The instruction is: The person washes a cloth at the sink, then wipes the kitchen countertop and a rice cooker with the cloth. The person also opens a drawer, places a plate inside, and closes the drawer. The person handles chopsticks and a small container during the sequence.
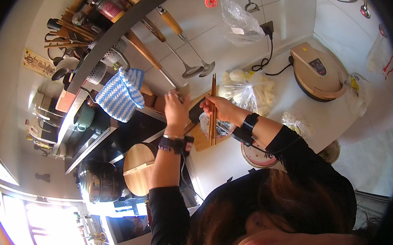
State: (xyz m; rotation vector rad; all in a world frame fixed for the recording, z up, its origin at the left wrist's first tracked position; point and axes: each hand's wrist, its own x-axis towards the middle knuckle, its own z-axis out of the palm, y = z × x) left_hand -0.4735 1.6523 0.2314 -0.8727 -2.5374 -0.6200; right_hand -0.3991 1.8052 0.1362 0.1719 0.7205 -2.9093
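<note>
My right hand (222, 107) grips several long wooden chopsticks (212, 126), held upright over the counter. Behind them is a round container (204, 123) with clear plastic over it, beside a wooden cutting board (203, 143). My left hand (176, 107) is raised at the lower end of a hanging spatula (166, 77) with a wooden handle. Its fingers are curled, and whether they touch the spatula or hold something is hidden. Between my hands lies a dark-bladed kitchen knife (197, 111), partly covered. A tied clear plastic bag of pale pieces (240, 85) sits just beyond my right hand.
A beige electric baking pan (310, 63) stands at the right, its cord plugged into the wall. Two ladles (193, 71) and a blue-white knitted cloth (121, 95) hang from the shelf (118, 29). Left are a wooden lid (138, 171) and a dark pot (99, 180). A pink-rimmed dish (253, 156) is near my body.
</note>
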